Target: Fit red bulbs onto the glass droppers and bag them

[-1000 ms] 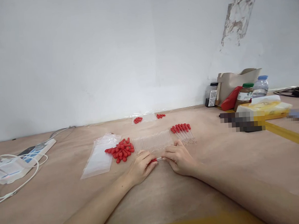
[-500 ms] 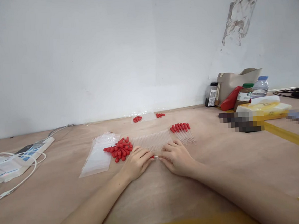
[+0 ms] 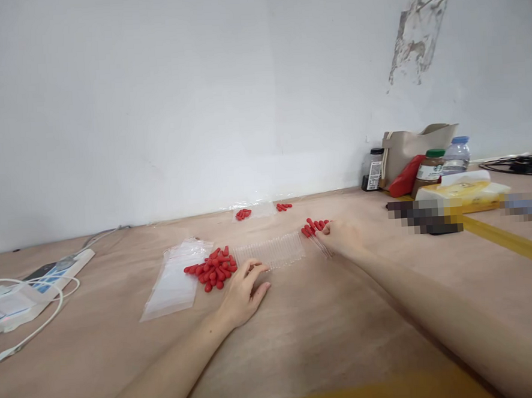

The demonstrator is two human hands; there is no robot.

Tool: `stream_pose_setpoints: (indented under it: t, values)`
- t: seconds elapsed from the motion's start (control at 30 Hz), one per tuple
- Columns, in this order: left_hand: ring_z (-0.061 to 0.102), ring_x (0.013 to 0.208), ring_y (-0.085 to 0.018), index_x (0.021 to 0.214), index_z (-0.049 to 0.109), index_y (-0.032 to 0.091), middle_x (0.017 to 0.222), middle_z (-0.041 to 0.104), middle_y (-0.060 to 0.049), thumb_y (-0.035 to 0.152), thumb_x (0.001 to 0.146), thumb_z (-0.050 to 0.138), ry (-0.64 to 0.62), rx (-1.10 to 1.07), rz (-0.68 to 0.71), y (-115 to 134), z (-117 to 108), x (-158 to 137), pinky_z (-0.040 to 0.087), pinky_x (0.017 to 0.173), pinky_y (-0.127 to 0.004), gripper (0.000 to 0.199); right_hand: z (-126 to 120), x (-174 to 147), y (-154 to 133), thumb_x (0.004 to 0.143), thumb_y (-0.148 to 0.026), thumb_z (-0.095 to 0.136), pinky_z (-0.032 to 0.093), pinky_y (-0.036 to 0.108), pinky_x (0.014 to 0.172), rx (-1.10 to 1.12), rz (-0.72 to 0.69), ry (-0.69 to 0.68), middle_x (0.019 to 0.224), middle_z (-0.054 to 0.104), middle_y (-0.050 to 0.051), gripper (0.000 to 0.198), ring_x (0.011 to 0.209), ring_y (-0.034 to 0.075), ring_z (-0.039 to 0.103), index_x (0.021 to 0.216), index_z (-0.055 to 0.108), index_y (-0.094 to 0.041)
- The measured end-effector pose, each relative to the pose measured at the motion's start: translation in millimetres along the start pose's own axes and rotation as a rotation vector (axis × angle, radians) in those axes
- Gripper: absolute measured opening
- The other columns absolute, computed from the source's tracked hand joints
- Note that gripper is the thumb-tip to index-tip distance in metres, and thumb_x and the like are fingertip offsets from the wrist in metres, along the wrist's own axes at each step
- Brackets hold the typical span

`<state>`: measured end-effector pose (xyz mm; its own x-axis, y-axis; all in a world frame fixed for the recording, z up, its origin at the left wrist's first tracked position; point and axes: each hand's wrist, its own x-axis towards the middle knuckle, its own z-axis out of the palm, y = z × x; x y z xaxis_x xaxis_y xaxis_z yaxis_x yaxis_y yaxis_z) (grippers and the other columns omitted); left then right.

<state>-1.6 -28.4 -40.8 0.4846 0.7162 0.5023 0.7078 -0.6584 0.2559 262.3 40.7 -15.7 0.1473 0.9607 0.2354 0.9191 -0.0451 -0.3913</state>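
My left hand (image 3: 244, 291) rests on the table with its fingers apart, holding nothing. Just beyond its fingertips lies a row of thin clear glass tubes (image 3: 273, 251). A heap of red rubber bulbs (image 3: 214, 268) sits to the left of this hand. Over at the right, my right hand (image 3: 343, 237) is closed in a pinch on a dropper, which its fingers mostly hide. It is at the right end of a row of red-topped glass droppers (image 3: 311, 227), covering part of them.
Clear plastic bags (image 3: 176, 282) lie left of the bulbs. More red bulbs (image 3: 243, 214) lie on clear plastic near the wall. A power strip (image 3: 63, 277) with white cables is at the far left. Back right stand a tissue pack (image 3: 464, 194), jar (image 3: 428, 172), bottle (image 3: 456, 156) and bag (image 3: 398, 149).
My hands have come apart. The right moved right and away to the dropper row, taking the dropper from between them; the left let go and opened its fingers.
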Motion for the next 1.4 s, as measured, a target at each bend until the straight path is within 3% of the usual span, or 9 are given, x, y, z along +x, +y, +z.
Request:
stream_pose_setpoints:
  t: [0.3,0.67,0.83,1.07,1.27,1.4]
  values:
    - [0.053,0.085,-0.017,0.098,0.056,0.023,0.107,0.048,-0.006,0.023,0.082,0.047,-0.019,-0.002,-0.004,-0.4,0.6,-1.2,0.046,0.071,-0.029,0.019,19.3,9.0,-1.4,0.075,-0.042,0.041,0.035,0.032,0.066,-0.061,0.067,0.014,0.070,0.060,0.008,0.032,0.074,0.021,0.056,0.065,0.061,-0.017]
    - [0.055,0.083,-0.016,0.089,0.059,0.021,0.099,0.053,-0.006,0.021,0.081,0.048,-0.008,0.005,0.038,0.7,0.2,-0.1,0.046,0.072,-0.029,0.014,17.0,2.6,-5.4,0.072,-0.048,0.042,0.034,0.041,0.074,-0.029,0.082,-0.041,0.069,0.061,0.007,0.033,0.074,0.024,0.057,0.065,0.060,-0.021]
    - [0.054,0.084,-0.016,0.090,0.058,0.021,0.097,0.053,-0.005,0.020,0.082,0.047,-0.019,0.003,0.039,0.5,0.4,0.3,0.046,0.073,-0.029,0.014,15.3,2.8,0.2,0.072,-0.050,0.041,0.031,0.043,0.079,-0.046,0.054,-0.005,0.073,0.061,0.006,0.037,0.072,0.022,0.056,0.069,0.062,-0.019]
    - [0.054,0.081,-0.016,0.087,0.059,0.019,0.093,0.054,-0.005,0.021,0.083,0.045,-0.036,0.005,0.048,0.7,1.5,1.5,0.045,0.071,-0.028,0.014,17.5,-1.5,-23.9,0.074,-0.036,0.044,0.027,0.039,0.081,-0.084,-0.097,-0.004,0.068,0.061,0.005,0.028,0.076,0.020,0.055,0.062,0.062,-0.019]
    - [0.054,0.080,-0.015,0.086,0.059,0.019,0.091,0.055,-0.004,0.021,0.084,0.044,-0.039,-0.004,0.061,2.4,1.3,1.1,0.044,0.071,-0.028,0.015,28.5,15.5,-48.1,0.067,-0.021,0.050,0.028,0.042,0.076,-0.181,-0.006,-0.108,0.078,0.062,0.012,0.017,0.078,0.024,0.057,0.075,0.063,-0.015]
    - [0.052,0.081,-0.017,0.083,0.060,0.020,0.087,0.057,-0.004,0.022,0.083,0.047,0.014,0.051,0.051,2.7,0.1,1.8,0.040,0.073,-0.032,0.013,28.9,23.9,-56.7,0.067,-0.024,0.053,0.029,0.043,0.073,-0.187,0.016,-0.157,0.076,0.062,0.014,0.017,0.079,0.027,0.057,0.076,0.064,-0.015]
